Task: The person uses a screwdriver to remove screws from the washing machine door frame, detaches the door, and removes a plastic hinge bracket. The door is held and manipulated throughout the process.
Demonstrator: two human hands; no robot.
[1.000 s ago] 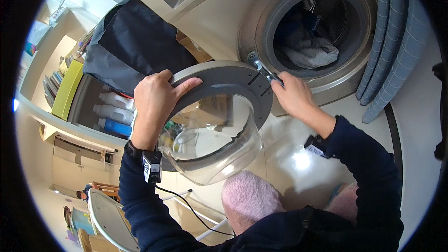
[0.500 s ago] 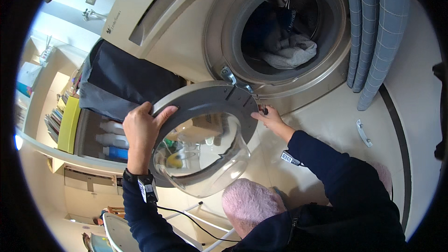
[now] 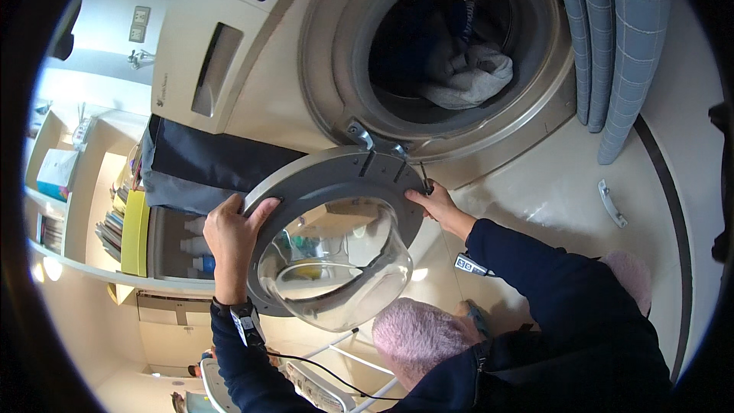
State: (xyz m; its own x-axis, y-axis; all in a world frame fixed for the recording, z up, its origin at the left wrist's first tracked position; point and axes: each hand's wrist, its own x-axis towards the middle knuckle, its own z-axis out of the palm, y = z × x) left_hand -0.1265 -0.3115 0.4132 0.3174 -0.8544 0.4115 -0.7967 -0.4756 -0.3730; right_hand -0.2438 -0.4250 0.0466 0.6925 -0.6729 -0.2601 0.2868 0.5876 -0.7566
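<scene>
A round washing machine door [image 3: 321, 180] with a clear glass bowl [image 3: 344, 279] hangs open below the machine's opening [image 3: 344, 99]. Metal hinges [image 3: 361, 136] are at the door's upper edge. My left hand [image 3: 233, 241] grips the left rim, thumb on its grey inner face. At the right rim, beside the hinges, my right hand [image 3: 440, 206] is closed round a thin screwdriver [image 3: 425, 177], its slim shaft pointing up; the tip's contact is too small to tell. Inside the drum lie dark clothes and a light grey cloth [image 3: 478, 80].
A curved white handle-like piece [image 3: 612, 203] lies on the tiled floor to the right. Grey quilted fabric [image 3: 638, 38] hangs beside the machine. A dark fabric bag [image 3: 214, 160] and a shelf with bottles stand left. My pink-clad knee [image 3: 420, 333] is below the door.
The view has shifted a little, so the machine appears farther left and more upright. Both hands keep their places on the door; the screwdriver's shaft shows more clearly now.
</scene>
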